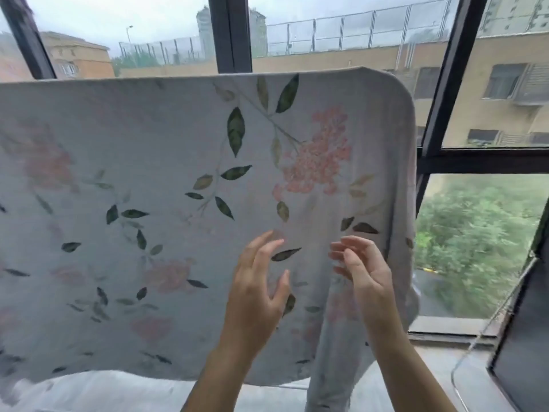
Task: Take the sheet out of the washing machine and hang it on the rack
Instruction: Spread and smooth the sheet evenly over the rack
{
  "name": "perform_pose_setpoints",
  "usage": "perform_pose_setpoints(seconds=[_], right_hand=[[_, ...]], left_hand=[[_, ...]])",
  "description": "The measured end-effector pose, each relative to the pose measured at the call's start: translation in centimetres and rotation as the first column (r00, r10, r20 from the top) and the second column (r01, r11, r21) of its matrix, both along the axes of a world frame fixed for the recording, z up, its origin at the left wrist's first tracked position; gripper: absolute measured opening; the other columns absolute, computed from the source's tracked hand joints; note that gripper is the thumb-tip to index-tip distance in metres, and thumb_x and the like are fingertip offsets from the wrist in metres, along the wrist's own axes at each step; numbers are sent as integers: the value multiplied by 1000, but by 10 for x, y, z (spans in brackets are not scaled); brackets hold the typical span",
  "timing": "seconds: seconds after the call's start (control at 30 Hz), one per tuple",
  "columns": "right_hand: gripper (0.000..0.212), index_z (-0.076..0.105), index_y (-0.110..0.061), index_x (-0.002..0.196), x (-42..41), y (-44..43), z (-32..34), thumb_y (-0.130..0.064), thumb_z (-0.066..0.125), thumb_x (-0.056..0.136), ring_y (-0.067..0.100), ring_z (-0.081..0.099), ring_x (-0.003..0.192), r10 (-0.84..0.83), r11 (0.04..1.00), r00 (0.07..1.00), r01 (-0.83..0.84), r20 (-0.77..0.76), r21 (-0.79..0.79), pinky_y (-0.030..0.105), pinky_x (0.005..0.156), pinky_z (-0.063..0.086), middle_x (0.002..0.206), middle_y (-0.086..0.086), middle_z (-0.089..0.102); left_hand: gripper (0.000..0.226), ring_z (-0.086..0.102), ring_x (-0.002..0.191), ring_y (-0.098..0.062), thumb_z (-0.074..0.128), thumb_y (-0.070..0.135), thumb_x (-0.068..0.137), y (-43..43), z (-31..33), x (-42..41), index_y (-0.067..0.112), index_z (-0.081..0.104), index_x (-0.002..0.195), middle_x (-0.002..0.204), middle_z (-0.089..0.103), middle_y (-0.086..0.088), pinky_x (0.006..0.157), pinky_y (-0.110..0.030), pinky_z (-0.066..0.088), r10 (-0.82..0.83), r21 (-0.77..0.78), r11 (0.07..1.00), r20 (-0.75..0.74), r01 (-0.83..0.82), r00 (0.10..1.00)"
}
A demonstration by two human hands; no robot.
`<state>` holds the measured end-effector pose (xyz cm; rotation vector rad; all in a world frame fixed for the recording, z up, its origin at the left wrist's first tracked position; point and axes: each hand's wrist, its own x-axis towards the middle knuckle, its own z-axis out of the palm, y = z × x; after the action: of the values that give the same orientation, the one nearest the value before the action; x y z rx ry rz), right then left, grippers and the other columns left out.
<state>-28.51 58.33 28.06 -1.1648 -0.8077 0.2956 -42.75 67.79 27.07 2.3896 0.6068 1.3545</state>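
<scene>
In the head view, the pale grey-white cotton sheet printed with pink flower clusters and dark green leaves (178,173) hung spread across most of the frame. Its top fold ran in a straight line from the left edge to a rounded corner at upper right, and whatever carried it was hidden under the cloth. Its right side fell in a long fold down to the lower centre-right of the frame. The left hand (255,292) rose from the bottom centre with its back to the camera, its fingers (261,245) spread and lightly curved, holding nothing. The right hand (368,272) was just to the right of it, palm turned inward, fingers apart and loosely bent, also holding nothing. Both hands were close in front of the sheet's lower right part; whether the fingertips touched the cloth could not be told. Behind the sheet stood a dark metal window frame (230,31), with tan-coloured buildings (475,93) beyond the glass at upper right and green trees (475,233) at right. A thin grey cable (457,367) curved across the lower right corner, and a rumpled white fabric (104,391) lay along the bottom left.
</scene>
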Motion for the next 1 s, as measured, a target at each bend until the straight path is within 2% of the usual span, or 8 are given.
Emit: perform_pose_setpoints(seconds=[0.2, 0.37, 0.5, 0.6, 0.73, 0.87, 0.93, 1.0], right_hand=[[20, 60, -14, 96, -143, 47, -17, -3, 43, 97, 12, 66, 79, 161, 978, 973, -180, -163, -107, 23, 70, 52, 91, 2, 69], [20, 59, -11, 95, -212, 74, -13, -2, 42, 97, 15, 64, 81, 231, 960, 960, -252, -160, -125, 26, 72, 51, 91, 5, 68], [21, 59, -9, 92, -238, 92, -11, 2, 41, 96, 14, 63, 77, 254, 948, 956, -276, -148, -155, 24, 69, 50, 87, 5, 67], [23, 59, -10, 89, -248, 105, -12, 3, 42, 96, 14, 63, 76, 241, 948, 958, -267, -153, -173, 25, 70, 49, 85, 4, 68], [25, 61, -12, 86, -251, 121, -18, 3, 43, 95, 14, 62, 79, 212, 949, 967, -237, -139, -209, 29, 74, 49, 85, 3, 68], [26, 63, -20, 96, -236, 143, -19, 0, 47, 94, 4, 61, 94, 183, 934, 983, -168, 21, -316, 30, 89, 47, 101, -2, 66], [29, 56, -27, 113, -218, 155, -12, -7, 48, 95, 8, 52, 117, 196, 894, 964, -101, 177, -436, 27, 99, 39, 122, -7, 57], [42, 45, -27, 133, -192, 171, 1, -12, 50, 94, 11, 35, 133, 159, 869, 921, 40, 355, -493, 20, 104, 27, 137, -10, 43]], left_hand=[[30, 47, 115, -6, 51, 25, 86, 29, -20, -153, 18, 57, 114, 121, 54, 2, 100, -8, 31, 161, -189, 971, 46, -150, 986], [24, 51, 109, -5, 54, 17, 83, 41, -24, -230, 17, 60, 106, 113, 57, 8, 96, -8, 35, 246, -246, 944, 84, -219, 966], [22, 51, 108, -1, 53, 19, 83, 53, -34, -256, 20, 60, 103, 110, 57, 11, 94, -23, 42, 289, -304, 920, 104, -246, 952], [21, 49, 108, 5, 53, 20, 82, 67, -35, -264, 23, 59, 102, 108, 56, 14, 93, -22, 42, 287, -322, 915, 88, -245, 954], [21, 51, 105, 3, 53, 21, 83, 85, -39, -269, 22, 60, 103, 108, 57, 12, 92, -18, 40, 275, -320, 915, 56, -244, 960], [27, 45, 114, -3, 59, 17, 88, 116, -42, -255, 21, 59, 115, 120, 51, 12, 98, -21, 38, 231, -307, 924, -24, -227, 973], [36, 38, 126, -7, 58, 19, 89, 132, -34, -236, 22, 54, 125, 131, 46, 8, 102, -20, 31, 176, -304, 932, -101, -199, 979], [45, 27, 136, -15, 55, 22, 91, 151, -17, -206, 23, 45, 135, 145, 35, 3, 103, -21, 28, 100, -260, 954, -190, -148, 977]])
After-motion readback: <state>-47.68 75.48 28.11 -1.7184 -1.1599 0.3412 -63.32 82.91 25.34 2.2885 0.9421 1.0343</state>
